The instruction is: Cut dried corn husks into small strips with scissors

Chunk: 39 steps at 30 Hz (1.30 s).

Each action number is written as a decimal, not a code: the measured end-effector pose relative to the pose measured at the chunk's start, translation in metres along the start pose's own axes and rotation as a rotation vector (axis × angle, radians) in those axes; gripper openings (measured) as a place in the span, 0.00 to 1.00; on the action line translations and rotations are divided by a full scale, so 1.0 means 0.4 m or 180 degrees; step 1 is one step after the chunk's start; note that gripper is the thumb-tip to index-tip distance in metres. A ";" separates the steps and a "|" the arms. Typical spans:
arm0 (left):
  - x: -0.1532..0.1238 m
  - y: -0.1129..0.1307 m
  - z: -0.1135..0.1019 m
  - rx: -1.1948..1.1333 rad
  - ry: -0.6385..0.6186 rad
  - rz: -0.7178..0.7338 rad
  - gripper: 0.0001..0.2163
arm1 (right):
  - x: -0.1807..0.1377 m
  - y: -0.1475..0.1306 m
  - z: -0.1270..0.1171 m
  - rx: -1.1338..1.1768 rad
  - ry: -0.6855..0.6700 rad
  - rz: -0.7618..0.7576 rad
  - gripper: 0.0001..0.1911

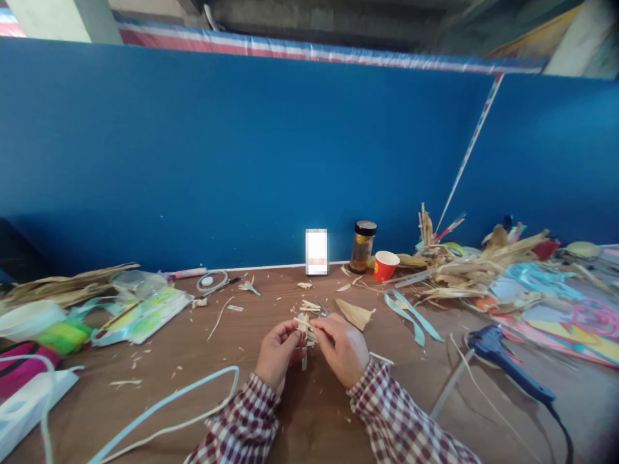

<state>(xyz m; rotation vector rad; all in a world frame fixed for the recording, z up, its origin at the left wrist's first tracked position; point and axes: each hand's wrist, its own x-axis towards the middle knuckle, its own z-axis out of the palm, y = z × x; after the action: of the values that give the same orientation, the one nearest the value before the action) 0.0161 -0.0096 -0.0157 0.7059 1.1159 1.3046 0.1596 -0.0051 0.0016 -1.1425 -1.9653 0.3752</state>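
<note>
My left hand (276, 351) and my right hand (344, 348) meet over the middle of the brown table (309, 419). Both pinch a small piece made of pale dried husk strips (305, 328), held upright between the fingertips. One strip hangs down from it toward the table. Loose husk scraps (309, 305) lie just beyond my hands, and a folded tan husk cone (356, 314) rests to their right. Both sleeves are red and white checked.
A blue glue gun (507, 364) with a black cord lies at the right. A red paper cup (385, 265) and a dark-lidded jar (362, 246) stand by the blue wall. Husk piles (464, 270) and ribbons crowd the right; bags, packets (140, 309) and a pale blue cord (164, 406) the left.
</note>
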 end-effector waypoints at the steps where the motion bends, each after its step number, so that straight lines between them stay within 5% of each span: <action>1: 0.000 0.000 -0.001 -0.0008 -0.0019 0.0035 0.17 | 0.000 0.003 0.003 0.0036 -0.0015 0.0052 0.12; 5: 0.000 -0.001 0.001 0.0092 -0.0180 0.0268 0.19 | 0.002 0.013 0.012 0.0180 -0.0132 0.0345 0.16; 12: -0.001 -0.003 0.007 0.0599 -0.0448 0.0711 0.21 | 0.008 0.012 0.009 0.0398 -0.0260 0.0316 0.07; 22: 0.001 0.001 -0.001 0.0579 -0.0490 0.0350 0.22 | 0.010 0.014 0.006 0.0581 -0.0197 0.0293 0.08; 34: 0.009 -0.005 -0.004 0.0615 -0.0523 0.0638 0.22 | 0.007 0.017 0.010 0.0581 -0.0234 0.0218 0.09; 39: -0.002 -0.007 -0.002 0.0945 -0.0484 0.1041 0.35 | 0.007 0.022 0.007 0.0221 -0.0225 0.0353 0.11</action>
<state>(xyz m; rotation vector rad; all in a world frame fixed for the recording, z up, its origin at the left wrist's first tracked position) 0.0164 -0.0110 -0.0183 1.2295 1.1118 1.3416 0.1616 0.0024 -0.0040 -1.2113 -1.9388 0.5448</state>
